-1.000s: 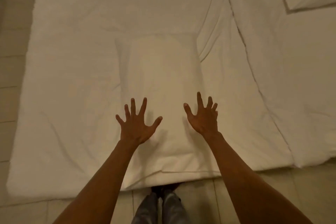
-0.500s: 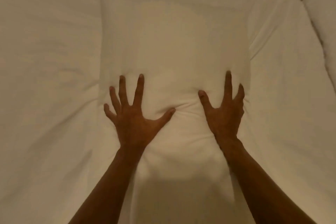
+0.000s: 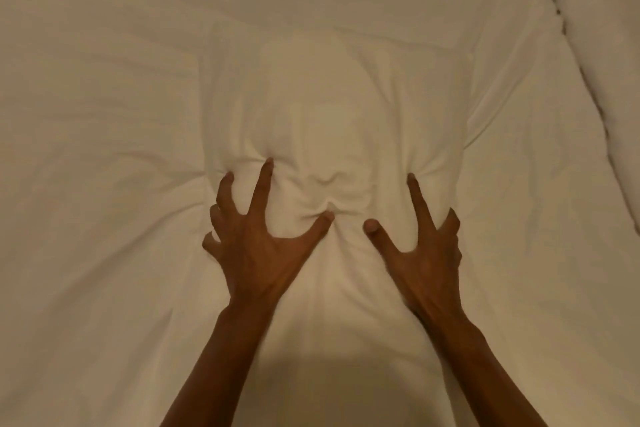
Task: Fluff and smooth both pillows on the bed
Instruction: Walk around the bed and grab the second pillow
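A white pillow [image 3: 332, 107] lies lengthwise on the white bed, straight in front of me. My left hand [image 3: 259, 246] presses into its near left part with the fingers curled and dug into the fabric, which bunches into creases between thumb and forefinger. My right hand [image 3: 422, 250] clutches the near right edge of the pillow, fingers bent around its side. The cloth between the two thumbs is puckered. The second pillow is out of view.
The white bed sheet [image 3: 97, 149] spreads wrinkled to the left and beyond the pillow. A folded white duvet with a stitched edge [image 3: 595, 55] runs down the right side.
My hands were hovering flat and spread, then landed on the pillow. Now the fingers have curled and grip the fabric, pulling creases toward the middle. The camera has moved closer over the bed.
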